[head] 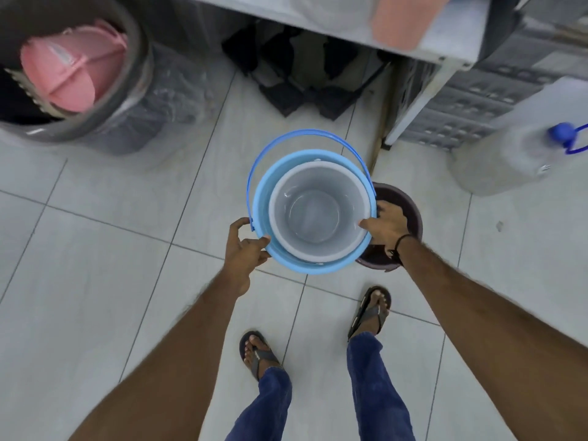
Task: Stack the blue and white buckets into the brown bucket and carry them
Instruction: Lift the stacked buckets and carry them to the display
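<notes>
A white bucket (318,211) sits nested inside a light blue bucket (264,198), which has a darker blue handle swung toward the far side. I hold the pair above the tiled floor. My left hand (243,246) grips the blue bucket's near-left rim. My right hand (386,224) grips its right rim, thumb over the edge. The brown bucket (410,205) stands on the floor directly to the right, partly hidden behind my right hand and the blue bucket.
A large grey bin (95,122) with pink plastic items inside stands at the far left. A metal table (318,23) with black items under it lies ahead. A water jug (521,144) with a blue cap sits at the right. My sandalled feet (370,310) are below.
</notes>
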Demonstrator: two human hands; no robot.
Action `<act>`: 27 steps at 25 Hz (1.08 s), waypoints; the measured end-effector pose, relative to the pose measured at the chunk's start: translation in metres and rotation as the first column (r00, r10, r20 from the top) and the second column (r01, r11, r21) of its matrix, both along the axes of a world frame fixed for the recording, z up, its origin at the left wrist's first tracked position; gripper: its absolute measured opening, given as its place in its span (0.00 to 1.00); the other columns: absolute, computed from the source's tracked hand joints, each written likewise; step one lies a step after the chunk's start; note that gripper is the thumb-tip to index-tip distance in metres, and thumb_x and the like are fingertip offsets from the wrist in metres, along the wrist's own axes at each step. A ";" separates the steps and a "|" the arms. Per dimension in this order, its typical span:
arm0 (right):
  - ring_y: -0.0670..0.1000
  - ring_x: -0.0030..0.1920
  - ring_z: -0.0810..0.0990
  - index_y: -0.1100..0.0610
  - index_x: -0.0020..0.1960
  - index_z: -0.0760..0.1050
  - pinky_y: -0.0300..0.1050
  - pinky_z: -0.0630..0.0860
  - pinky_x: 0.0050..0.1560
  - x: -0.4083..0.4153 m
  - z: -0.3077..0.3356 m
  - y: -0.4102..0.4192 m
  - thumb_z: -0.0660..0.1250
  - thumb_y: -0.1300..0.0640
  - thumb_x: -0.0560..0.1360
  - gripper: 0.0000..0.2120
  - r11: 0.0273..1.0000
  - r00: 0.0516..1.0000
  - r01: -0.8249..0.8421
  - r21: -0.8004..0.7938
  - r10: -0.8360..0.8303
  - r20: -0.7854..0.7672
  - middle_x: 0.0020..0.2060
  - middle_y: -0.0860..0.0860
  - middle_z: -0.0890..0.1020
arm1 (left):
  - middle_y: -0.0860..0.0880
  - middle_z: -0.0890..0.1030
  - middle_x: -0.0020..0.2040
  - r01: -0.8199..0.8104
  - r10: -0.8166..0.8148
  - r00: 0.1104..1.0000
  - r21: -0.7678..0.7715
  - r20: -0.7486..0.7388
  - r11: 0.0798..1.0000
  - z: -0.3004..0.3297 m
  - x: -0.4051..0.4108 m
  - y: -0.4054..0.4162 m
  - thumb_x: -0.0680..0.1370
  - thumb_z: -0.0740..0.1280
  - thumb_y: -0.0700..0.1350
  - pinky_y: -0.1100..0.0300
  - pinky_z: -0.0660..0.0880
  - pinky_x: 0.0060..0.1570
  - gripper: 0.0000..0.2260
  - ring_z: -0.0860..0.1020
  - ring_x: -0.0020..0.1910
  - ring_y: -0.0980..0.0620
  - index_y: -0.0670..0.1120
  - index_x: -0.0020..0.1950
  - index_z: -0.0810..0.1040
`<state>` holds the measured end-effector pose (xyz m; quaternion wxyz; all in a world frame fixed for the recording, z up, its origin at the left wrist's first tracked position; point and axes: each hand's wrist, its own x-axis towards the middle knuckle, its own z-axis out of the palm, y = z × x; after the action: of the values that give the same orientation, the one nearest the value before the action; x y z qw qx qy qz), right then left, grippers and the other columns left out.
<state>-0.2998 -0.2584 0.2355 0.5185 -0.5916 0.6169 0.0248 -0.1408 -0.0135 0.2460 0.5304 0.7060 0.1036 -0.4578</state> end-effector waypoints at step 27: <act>0.64 0.55 0.82 0.60 0.59 0.79 0.65 0.82 0.54 -0.198 0.030 -0.237 0.73 0.69 0.71 0.17 0.906 0.939 0.343 0.247 -0.328 -0.101 0.56 0.60 0.82 | 0.44 0.83 0.47 0.278 -0.274 0.960 0.123 -0.054 0.953 0.039 -0.132 -0.307 0.71 0.72 0.30 0.63 0.80 0.29 0.25 0.84 0.31 0.55 0.49 0.63 0.72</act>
<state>-0.4976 -0.4958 0.2655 0.5705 -0.4025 0.7151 0.0332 -0.2724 -0.3201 0.2852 0.4123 0.7380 0.0431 -0.5324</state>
